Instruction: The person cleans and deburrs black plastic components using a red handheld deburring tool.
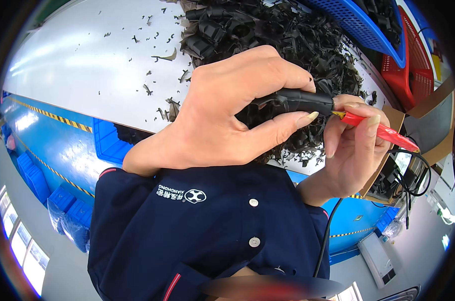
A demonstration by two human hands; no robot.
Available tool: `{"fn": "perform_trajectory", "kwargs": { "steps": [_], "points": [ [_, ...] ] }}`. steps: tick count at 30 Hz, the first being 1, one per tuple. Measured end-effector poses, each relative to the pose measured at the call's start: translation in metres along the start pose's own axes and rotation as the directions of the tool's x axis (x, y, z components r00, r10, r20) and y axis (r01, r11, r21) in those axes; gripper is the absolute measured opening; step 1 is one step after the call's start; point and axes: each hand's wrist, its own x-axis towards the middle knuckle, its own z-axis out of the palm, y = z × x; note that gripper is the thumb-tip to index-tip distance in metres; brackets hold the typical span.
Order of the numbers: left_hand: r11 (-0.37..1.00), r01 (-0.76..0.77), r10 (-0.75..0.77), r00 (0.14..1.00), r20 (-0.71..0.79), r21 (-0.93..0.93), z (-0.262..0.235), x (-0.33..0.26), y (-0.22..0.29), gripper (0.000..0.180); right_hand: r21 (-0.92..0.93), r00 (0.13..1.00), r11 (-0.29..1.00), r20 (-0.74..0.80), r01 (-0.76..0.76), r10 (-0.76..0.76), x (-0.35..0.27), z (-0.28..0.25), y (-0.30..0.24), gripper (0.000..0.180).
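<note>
Left hand (222, 115) grip closed on black plastic part (300, 100), right hand (350, 145) gripping red knife (383, 131), black parts pile (287, 35) behind

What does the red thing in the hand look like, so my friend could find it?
Start at the white table with its big heap of black plastic bits. In front of the heap, the right hand pinches a thin red tool against the black part held by the left hand. It is the only bright red stick among black pieces.

Red tool's (383, 131) tip behind black part (300, 100)

L hand (222, 110) w/ black part (300, 100), R hand (350, 150) w/ red tool (383, 131)
</note>
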Motion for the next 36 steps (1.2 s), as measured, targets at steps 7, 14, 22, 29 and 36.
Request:
{"fn": "perform_trajectory", "kwargs": {
  "steps": [7, 14, 22, 29, 36],
  "points": [
    [0.999, -0.007, 0.008, 1.000, -0.018, 0.054, 0.001, -0.003, -0.001, 0.026, -0.154, 0.991, 0.980, -0.009, 0.129, -0.132, -0.004, 0.006, 0.006, 0.019],
    [0.982, 0.186, -0.186, 0.982, 0.015, -0.021, 0.007, -0.005, 0.007, 0.018, -0.725, 0.832, 0.492, 0.204, 0.483, -0.516, -0.008, 0.015, 0.019, 0.016],
    [0.916, 0.376, -0.334, 0.908, 0.253, -0.142, 0.004, -0.008, 0.011, 0.014, -0.782, 0.812, 0.478, 0.059, 0.399, -0.581, 0.002, -0.003, 0.028, 0.010],
    [0.790, 0.517, -0.453, 0.854, 0.255, -0.329, 0.001, -0.007, 0.012, 0.021, -0.069, 0.974, 0.983, -0.141, 0.170, -0.178, -0.001, -0.014, 0.019, 0.027],
    [0.848, 0.510, -0.459, 0.843, 0.279, -0.144, -0.004, 0.000, 0.016, 0.019, -0.088, 0.935, 0.942, 0.180, 0.325, -0.305, -0.006, -0.011, 0.004, 0.028]
  ]
}}
